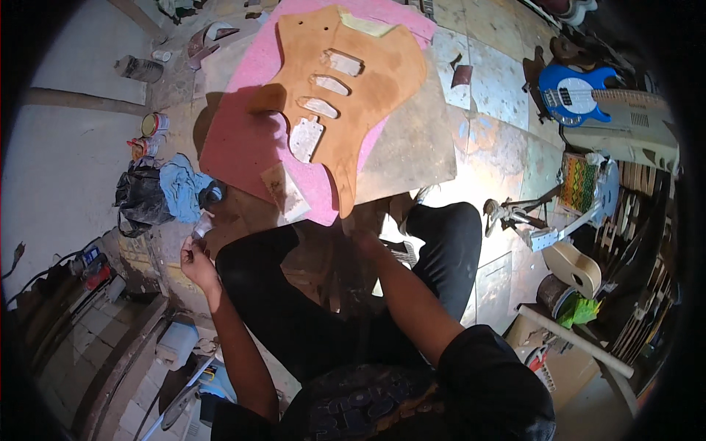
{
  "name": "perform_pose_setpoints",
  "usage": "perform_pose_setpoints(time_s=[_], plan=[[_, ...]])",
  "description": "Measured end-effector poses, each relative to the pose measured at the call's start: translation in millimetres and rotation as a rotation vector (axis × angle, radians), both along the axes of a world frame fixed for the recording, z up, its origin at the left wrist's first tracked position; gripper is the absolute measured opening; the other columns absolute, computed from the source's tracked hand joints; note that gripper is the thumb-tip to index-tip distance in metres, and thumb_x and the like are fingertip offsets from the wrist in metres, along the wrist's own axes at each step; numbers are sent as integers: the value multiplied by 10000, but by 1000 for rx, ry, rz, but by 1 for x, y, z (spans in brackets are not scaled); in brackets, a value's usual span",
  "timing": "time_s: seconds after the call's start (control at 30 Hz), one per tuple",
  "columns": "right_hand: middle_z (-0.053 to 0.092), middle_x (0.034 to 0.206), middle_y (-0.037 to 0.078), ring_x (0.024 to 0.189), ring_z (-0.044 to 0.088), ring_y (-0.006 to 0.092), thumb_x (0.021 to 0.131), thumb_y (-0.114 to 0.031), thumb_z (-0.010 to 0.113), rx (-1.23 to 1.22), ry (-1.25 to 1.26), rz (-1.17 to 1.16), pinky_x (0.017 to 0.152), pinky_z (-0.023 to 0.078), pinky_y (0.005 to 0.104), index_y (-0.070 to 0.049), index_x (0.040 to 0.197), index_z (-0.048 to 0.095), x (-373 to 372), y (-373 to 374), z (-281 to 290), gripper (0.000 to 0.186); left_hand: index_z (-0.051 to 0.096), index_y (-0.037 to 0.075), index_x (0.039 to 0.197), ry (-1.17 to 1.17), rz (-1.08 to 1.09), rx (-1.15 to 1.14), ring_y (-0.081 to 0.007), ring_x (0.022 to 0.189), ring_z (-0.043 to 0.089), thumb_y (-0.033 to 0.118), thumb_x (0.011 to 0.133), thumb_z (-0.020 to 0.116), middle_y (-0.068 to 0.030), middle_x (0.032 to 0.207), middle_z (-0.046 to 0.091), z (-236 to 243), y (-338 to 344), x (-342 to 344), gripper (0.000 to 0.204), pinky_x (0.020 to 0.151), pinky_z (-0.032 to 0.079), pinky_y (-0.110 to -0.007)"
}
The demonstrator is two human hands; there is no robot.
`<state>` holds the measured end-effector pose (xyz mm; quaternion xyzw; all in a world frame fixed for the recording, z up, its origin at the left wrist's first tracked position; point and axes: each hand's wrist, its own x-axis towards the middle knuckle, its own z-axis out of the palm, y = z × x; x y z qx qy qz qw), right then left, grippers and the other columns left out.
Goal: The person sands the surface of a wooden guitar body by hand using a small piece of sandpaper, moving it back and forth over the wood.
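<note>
An unpainted orange-brown electric guitar body with several routed cavities lies on a pink sheet over a board in front of me. A pale flat piece rests at the sheet's near edge. Off to the left, beside my knee, my left hand has its fingers closed at a small pale bottle-like thing, its exact kind unclear. My right hand reaches between my knees, just below the guitar body's near tip. Shadow hides its fingers.
Left of the board are a blue cloth, a black plastic bag and a tin. On the right stand a blue bass guitar, a clamp-like metal tool and a small guitar-shaped body. A brown scrap lies on the floor.
</note>
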<state>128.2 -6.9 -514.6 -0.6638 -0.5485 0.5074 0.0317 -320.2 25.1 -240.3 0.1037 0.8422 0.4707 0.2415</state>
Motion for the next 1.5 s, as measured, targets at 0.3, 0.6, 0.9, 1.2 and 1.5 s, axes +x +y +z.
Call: perform_pose_setpoints(time_s=[0.3, 0.6, 0.9, 1.2, 1.5], plan=[[441, 1632, 193, 1490, 450, 337, 1003, -388, 711, -145, -199, 287, 1131, 447, 476, -95, 1590, 451, 4, 55, 30, 706, 627, -37, 1387, 147, -72, -108, -217, 1021, 717, 114, 1047, 663, -120, 1207, 688, 18, -29, 8, 373, 888, 580, -347], [512, 1538, 181, 1394, 512, 311, 1001, -359, 727, -295, -452, 100, 1066, 483, 444, -65, 1536, 498, 26, 51, -83, 652, 584, -73, 1444, 334, -123, -498, -207, 957, 721, 157, 986, 728, -169, 1245, 719, 61, -8, 19, 532, 842, 559, -307], [582, 1445, 169, 1298, 574, 285, 999, -330, 744, -428, -555, 103, 1002, 518, 412, -35, 1482, 545, 45, 49, -111, 600, 630, -43, 1415, 331, -184, -401, -167, 942, 691, 108, 974, 738, -152, 1271, 697, 46, 26, 34, 478, 812, 549, -325], [652, 1351, 158, 1202, 637, 260, 997, -300, 761, -394, -371, 91, 938, 554, 380, -4, 1427, 592, 23, 42, -60, 549, 736, -38, 1092, 159, -135, -85, -86, 847, 633, 39, 981, 747, -22, 949, 726, 45, 5, 32, 136, 780, 513, -257], [723, 1257, 146, 1106, 699, 234, 994, -271, 778, -442, 171, -156, 874, 589, 348, 26, 1373, 639, -38, 54, 36, 500, 753, -26, 1122, 295, -173, 20, -143, 895, 669, 30, 967, 719, -88, 966, 757, 35, -1, 21, 168, 822, 535, -329]])
